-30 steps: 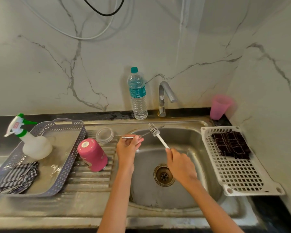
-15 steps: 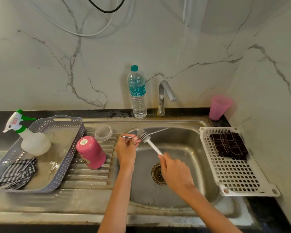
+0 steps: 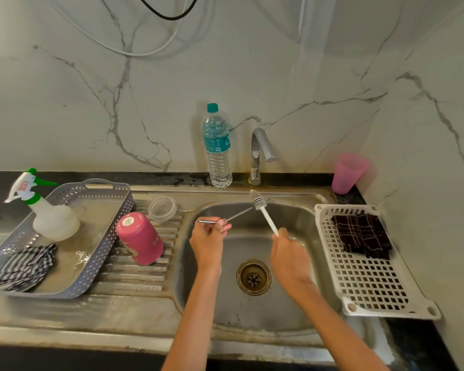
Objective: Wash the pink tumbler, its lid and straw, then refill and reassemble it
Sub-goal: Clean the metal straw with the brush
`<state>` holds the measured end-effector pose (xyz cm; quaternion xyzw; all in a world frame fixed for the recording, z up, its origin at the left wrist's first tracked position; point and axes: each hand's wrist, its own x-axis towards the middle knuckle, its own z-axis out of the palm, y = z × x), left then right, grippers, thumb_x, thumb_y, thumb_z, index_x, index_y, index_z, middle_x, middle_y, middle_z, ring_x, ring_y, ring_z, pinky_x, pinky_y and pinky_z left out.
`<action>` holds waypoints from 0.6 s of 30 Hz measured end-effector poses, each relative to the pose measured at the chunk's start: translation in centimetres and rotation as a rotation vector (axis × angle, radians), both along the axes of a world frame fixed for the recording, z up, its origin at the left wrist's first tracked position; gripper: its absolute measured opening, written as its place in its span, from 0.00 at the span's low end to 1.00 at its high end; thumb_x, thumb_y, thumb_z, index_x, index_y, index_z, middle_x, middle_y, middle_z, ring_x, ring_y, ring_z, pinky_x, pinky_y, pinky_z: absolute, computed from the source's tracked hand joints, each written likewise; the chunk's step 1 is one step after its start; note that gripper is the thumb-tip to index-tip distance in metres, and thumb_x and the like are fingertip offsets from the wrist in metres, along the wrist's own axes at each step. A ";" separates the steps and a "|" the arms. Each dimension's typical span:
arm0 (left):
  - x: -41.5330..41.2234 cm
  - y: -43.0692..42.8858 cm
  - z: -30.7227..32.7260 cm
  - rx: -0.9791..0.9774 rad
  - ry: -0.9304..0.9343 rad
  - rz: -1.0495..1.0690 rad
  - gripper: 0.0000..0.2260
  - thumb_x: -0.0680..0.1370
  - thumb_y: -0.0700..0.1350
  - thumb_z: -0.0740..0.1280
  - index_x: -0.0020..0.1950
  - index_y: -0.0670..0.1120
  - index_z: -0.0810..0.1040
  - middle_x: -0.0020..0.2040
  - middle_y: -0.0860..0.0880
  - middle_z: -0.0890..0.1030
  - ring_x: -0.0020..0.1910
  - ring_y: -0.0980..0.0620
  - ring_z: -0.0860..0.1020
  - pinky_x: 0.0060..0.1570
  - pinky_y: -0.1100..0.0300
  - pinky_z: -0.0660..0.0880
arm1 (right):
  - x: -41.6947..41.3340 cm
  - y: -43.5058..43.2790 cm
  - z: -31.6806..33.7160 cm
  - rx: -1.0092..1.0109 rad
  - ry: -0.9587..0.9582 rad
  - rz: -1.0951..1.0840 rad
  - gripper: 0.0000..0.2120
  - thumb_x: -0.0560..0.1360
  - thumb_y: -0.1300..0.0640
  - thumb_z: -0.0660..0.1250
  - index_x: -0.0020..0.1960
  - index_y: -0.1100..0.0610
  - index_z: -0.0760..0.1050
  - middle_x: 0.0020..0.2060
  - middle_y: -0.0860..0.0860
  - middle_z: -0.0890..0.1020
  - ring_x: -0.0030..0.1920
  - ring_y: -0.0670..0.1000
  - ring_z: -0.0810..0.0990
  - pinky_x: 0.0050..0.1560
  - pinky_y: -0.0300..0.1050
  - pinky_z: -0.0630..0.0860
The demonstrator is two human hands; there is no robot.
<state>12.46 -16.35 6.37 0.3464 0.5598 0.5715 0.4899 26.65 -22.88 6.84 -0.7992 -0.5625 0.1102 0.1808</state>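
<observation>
The straw (image 3: 237, 215) is a thin, straight metal tube. It is held level over the sink (image 3: 300, 218), with its far end towards the back rim. The left hand (image 3: 208, 238) pinches the near end of the straw between thumb and fingers (image 3: 222, 226). The right hand (image 3: 289, 253) holds the brush (image 3: 268, 220) with its fingers (image 3: 283, 234) curled round the white handle. The bristle head crosses the far end of the straw.

The pink tumbler (image 3: 140, 238) stands mouth down on the ribbed drainboard, left of the basin, tilted slightly. The clear lid (image 3: 162, 209) lies flat just behind it.

Writing: pale characters run sideways on the tumbler wall and cannot be read. The water bottle (image 3: 217, 145), upright on the tabletop (image 3: 172, 179) beside the faucet (image 3: 260, 153), carries a teal label with print too small to read. The spray bottle (image 3: 51, 215) in the grey basket (image 3: 91, 274) has a small red label, also unreadable.

Change: half a second ago the bristle head sat close to the left hand. It is now at the far end of the straw. The tumbler and lid have not moved.
</observation>
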 end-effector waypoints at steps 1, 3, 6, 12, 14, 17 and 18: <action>0.1 0.1 -0.1 -0.003 -0.009 0.015 0.06 0.79 0.34 0.66 0.47 0.45 0.76 0.45 0.41 0.84 0.43 0.49 0.85 0.46 0.58 0.81 | -0.6 -0.4 -0.1 0.014 0.001 0.053 0.12 0.83 0.51 0.48 0.56 0.57 0.66 0.41 0.55 0.83 0.43 0.59 0.83 0.40 0.53 0.78; 0.3 0.3 -0.2 -0.003 -0.020 0.026 0.06 0.79 0.35 0.66 0.47 0.45 0.76 0.47 0.40 0.83 0.44 0.48 0.85 0.47 0.57 0.81 | -1.6 -1.9 -0.3 -0.014 -0.037 0.179 0.14 0.83 0.50 0.47 0.56 0.57 0.67 0.42 0.55 0.83 0.43 0.59 0.83 0.39 0.51 0.77; 0.6 0.0 0.0 0.004 -0.005 0.010 0.05 0.79 0.35 0.66 0.46 0.45 0.76 0.45 0.43 0.84 0.43 0.49 0.85 0.47 0.58 0.81 | 1.6 -0.5 -0.7 -0.053 0.010 0.012 0.18 0.83 0.51 0.49 0.58 0.59 0.72 0.44 0.56 0.83 0.45 0.58 0.83 0.42 0.47 0.77; 1.2 -0.3 -0.1 -0.015 0.006 0.047 0.07 0.80 0.35 0.65 0.46 0.46 0.76 0.45 0.43 0.83 0.44 0.48 0.85 0.49 0.56 0.81 | 0.8 -2.0 -0.1 -0.003 0.001 0.247 0.16 0.83 0.49 0.47 0.55 0.57 0.70 0.37 0.52 0.80 0.37 0.54 0.81 0.38 0.49 0.78; 1.4 -0.3 0.1 0.000 0.028 0.036 0.07 0.80 0.35 0.65 0.46 0.46 0.76 0.46 0.43 0.83 0.44 0.49 0.85 0.48 0.57 0.80 | 1.8 -1.2 -0.4 -0.035 -0.003 0.168 0.17 0.83 0.50 0.47 0.57 0.58 0.71 0.40 0.53 0.81 0.40 0.55 0.81 0.41 0.49 0.78; 1.8 -0.7 0.0 0.019 0.091 0.045 0.08 0.80 0.35 0.65 0.45 0.47 0.76 0.43 0.46 0.83 0.43 0.49 0.85 0.47 0.58 0.80 | 3.9 0.6 -0.2 -0.043 0.064 -0.030 0.18 0.83 0.51 0.48 0.56 0.59 0.73 0.40 0.54 0.81 0.40 0.54 0.79 0.38 0.46 0.72; 1.9 -0.7 0.0 0.021 0.106 0.056 0.08 0.79 0.35 0.66 0.45 0.48 0.76 0.42 0.47 0.83 0.44 0.48 0.85 0.48 0.56 0.80 | 3.4 0.3 -0.1 -0.020 0.071 -0.005 0.17 0.83 0.50 0.48 0.54 0.58 0.72 0.37 0.52 0.80 0.38 0.53 0.80 0.37 0.46 0.73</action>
